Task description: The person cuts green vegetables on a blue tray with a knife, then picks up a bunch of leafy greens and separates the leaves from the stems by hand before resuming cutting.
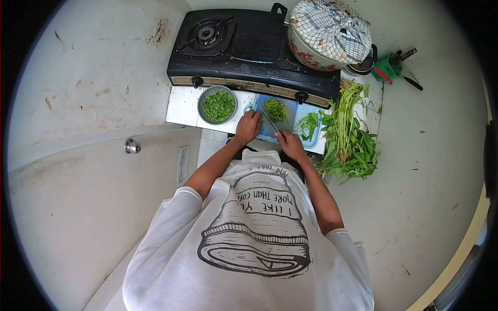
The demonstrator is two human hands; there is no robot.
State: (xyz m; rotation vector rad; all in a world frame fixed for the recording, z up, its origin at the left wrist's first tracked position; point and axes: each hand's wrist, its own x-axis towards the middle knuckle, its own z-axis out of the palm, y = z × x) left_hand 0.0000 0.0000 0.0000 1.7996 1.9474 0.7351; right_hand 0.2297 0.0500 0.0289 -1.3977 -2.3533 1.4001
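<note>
My right hand (290, 145) is closed round the handle of a knife (269, 119), whose blade slants up and left across a blue cutting board (265, 136). At the board's left edge, close to the blade's tip, is my left hand (249, 126) with its fingers bunched together; whatever they may hold is hidden. Chopped greens (275, 110) lie in a small pile on the board, just beyond the blade. Loose green leaves (308, 125) rest at the right end of the board. Left of my left hand stands a grey bowl (201, 115) holding finely chopped greens (218, 106).
A black gas stove (254, 36) runs behind the board. A floral pot (305, 54) covered with a checked cloth (332, 30) stands on its right side. A bunch of leafy greens (348, 122) hangs over the counter's right end, near a green basket (385, 66) of utensils.
</note>
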